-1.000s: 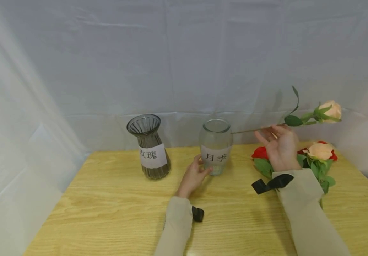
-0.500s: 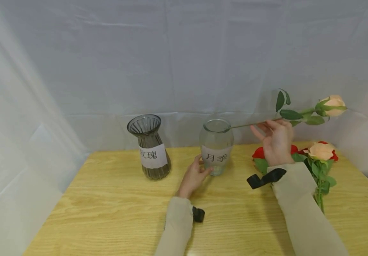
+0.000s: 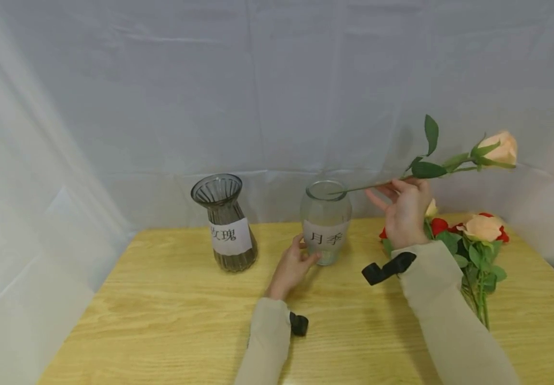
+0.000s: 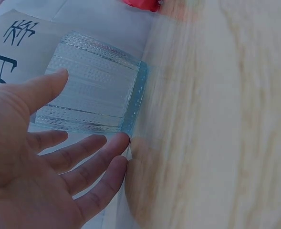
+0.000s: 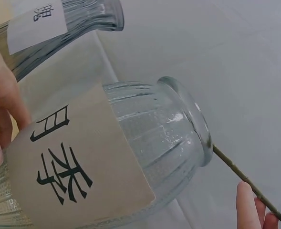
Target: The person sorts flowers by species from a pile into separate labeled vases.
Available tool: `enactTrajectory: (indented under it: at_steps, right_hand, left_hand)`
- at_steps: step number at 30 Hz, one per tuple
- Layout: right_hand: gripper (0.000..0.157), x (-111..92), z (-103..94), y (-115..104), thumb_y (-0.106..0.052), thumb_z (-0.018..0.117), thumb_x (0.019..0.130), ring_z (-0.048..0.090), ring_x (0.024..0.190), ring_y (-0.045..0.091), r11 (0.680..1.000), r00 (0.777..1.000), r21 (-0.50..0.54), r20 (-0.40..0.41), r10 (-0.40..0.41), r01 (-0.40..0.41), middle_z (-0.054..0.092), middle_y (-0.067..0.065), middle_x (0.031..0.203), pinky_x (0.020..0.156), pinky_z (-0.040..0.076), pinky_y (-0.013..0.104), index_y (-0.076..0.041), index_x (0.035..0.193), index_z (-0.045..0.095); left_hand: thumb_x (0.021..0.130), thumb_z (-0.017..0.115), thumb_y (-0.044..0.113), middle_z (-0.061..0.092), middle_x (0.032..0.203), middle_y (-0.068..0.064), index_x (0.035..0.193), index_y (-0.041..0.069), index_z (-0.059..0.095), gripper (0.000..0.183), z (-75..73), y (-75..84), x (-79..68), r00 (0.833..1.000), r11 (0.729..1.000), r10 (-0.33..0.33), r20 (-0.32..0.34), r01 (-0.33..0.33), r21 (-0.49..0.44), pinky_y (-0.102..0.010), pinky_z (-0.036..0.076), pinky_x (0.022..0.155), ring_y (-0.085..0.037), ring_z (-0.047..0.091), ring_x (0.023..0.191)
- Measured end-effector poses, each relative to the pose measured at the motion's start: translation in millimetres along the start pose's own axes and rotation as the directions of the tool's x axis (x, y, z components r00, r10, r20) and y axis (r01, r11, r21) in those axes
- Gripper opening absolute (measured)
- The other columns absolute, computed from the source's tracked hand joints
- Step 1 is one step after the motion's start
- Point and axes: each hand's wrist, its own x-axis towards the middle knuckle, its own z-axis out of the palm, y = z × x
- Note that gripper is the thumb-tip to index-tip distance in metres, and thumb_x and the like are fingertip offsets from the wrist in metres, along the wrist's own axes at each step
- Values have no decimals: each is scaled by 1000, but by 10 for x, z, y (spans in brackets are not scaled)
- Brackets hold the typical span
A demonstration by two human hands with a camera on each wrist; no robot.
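Note:
My right hand point(image 3: 406, 214) pinches the stem of a peach rose point(image 3: 498, 149), held nearly level with its bloom to the right. The stem's lower end overlaps the mouth of a clear glass vase point(image 3: 326, 208). In the right wrist view the green stem point(image 5: 233, 168) meets the vase's rim, with fingertips point(image 5: 247, 205) along it. Low on the vase's left side, my left hand point(image 3: 292, 267) rests with its thumb toward the front. The left wrist view shows the left hand's loosely extended fingers point(image 4: 90, 167) beside the ribbed glass base point(image 4: 92, 86).
A smoky grey fluted vase point(image 3: 231, 251) with a paper label stands to the left. Several red and peach flowers point(image 3: 483, 227) lie at the right of the wooden table point(image 3: 171, 321), stems toward me. A white cloth backdrop point(image 3: 200, 107) hangs behind the table.
My right hand has moved left with the peach rose, bringing the stem's end from beside the clear vase to over its mouth. The left hand has stayed at the vase.

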Motion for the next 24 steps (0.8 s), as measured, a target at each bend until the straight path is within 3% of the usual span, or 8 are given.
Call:
enactTrajectory:
  at_steps: [4,15,24]
  right_hand:
    - [7,-31,53,46,0,41,106,62,75,25,997,999,-66,28,-45,47,53,12,98,71,62,40,-7,105,43]
    - [16,-71,140,139,-6,45,108,64,74,21,977,997,-203,58,-46,57,58,7,85,77,61,40,-8,93,40]
    - [15,-74,207,250,2,57,101,62,75,17,923,991,-366,103,-82,114,58,2,86,72,60,29,-7,89,53]
  left_hand:
    - [101,66,21,53,140,-26,155,-3,32,68,1,1,2,1000,1000,8,-8,-8,13,-48,55,89,-36,64,111]
    - [101,66,21,53,141,-26,154,-3,31,68,3,3,-2,1000,1000,9,-6,-9,30,-49,54,90,-36,64,111]
    - [101,66,21,52,142,-27,154,-5,31,69,4,1,-6,1000,1000,4,-4,-4,25,-49,54,91,-37,64,112]
